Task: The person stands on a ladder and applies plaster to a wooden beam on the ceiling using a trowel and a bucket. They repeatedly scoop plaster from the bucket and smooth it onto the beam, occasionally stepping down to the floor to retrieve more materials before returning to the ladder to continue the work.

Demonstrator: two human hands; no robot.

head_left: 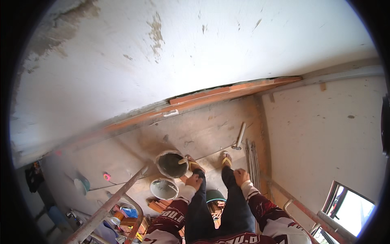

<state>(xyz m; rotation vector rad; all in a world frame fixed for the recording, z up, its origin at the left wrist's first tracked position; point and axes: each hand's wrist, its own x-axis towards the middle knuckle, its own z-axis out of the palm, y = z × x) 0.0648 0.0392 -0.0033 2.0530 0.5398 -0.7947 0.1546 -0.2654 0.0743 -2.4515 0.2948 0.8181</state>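
Observation:
My left hand (195,181) is at the knee of the dark trousers (200,209), its fingers curled against the cloth. On the other knee rests my right hand (241,176), also with bent fingers at the cloth. Both forearms wear maroon and white sleeves. Nearest my left hand stands a bucket (157,163) of grey mix, with a pale-handled tool (183,161) at its rim. A second, whitish bucket (164,189) is beside it. Between my legs shows a green tub (215,195) by several reddish-brown pieces.
Ahead rises a white, patchily plastered wall (227,44) with an orange strip (219,93) along its lower edge. A hammer (241,136) and several poles (252,162) lie right. Metal frames (118,199) flank me. A pink tape measure (107,176) lies left; a window (349,209) is right.

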